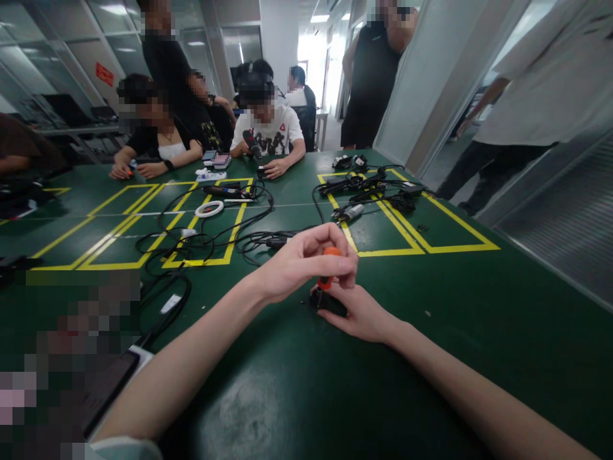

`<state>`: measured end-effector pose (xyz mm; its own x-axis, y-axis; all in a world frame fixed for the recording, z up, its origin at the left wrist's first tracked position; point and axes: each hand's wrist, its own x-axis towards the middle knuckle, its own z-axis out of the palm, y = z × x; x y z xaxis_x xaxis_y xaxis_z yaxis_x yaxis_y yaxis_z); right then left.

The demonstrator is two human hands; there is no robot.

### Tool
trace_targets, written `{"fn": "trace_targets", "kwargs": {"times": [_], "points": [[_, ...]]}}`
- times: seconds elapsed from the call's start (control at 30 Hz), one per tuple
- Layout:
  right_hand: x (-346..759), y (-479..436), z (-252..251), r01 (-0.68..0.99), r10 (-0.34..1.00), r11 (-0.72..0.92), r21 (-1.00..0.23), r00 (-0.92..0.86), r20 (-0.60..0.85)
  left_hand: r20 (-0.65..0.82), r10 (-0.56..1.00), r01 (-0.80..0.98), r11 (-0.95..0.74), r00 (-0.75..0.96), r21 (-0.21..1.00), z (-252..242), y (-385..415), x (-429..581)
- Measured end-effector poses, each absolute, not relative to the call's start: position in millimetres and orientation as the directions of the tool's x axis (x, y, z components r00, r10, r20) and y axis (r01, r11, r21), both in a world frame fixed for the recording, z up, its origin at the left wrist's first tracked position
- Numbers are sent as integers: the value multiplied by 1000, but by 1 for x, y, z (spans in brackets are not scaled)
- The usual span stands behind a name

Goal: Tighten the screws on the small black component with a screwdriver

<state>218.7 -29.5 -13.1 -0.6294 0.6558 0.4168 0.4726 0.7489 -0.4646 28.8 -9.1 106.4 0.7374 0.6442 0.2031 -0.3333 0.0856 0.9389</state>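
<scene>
While a flat dark device with a white edge [117, 383] lay toward the near left corner of the smooth dark-green surface [440, 364], just beside the left forearm [191, 358], 2 bare hands worked farther in from the near edge. The left hand [309, 262] had its thumb and fingers wrapped around the handle of an orange-and-red screwdriver [325, 281], held roughly upright. The right hand [361, 313] pinched a small black piece [335, 306] between thumb and fingers on the surface, well in from the right edge. The shaft ran down to the left end of that piece; the contact at the tip was too small to tell.

Beyond the hands, thin black cables [186, 284] looped across the left side, a white label [171, 303] on 1 of them. Rectangles of yellow tape [390, 252] marked the surface, and a flat white ring [209, 209] lay past the cables. Toward the far right corner sat tangled black cords [364, 185] and a silver-grey cylindrical plug [354, 213].

At the far edge, a seated person in a white T-shirt [287, 131] held a dark drill-like tool [251, 144]; a seated person in a black top [184, 137] was to the left.
</scene>
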Motion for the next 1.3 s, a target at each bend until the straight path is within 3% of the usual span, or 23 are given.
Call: {"fn": "trace_targets", "kwargs": {"times": [1.3], "points": [[220, -29, -15, 494, 664, 744, -450, -625, 411, 173, 671, -319, 100, 721, 942, 110, -10, 29]]}}
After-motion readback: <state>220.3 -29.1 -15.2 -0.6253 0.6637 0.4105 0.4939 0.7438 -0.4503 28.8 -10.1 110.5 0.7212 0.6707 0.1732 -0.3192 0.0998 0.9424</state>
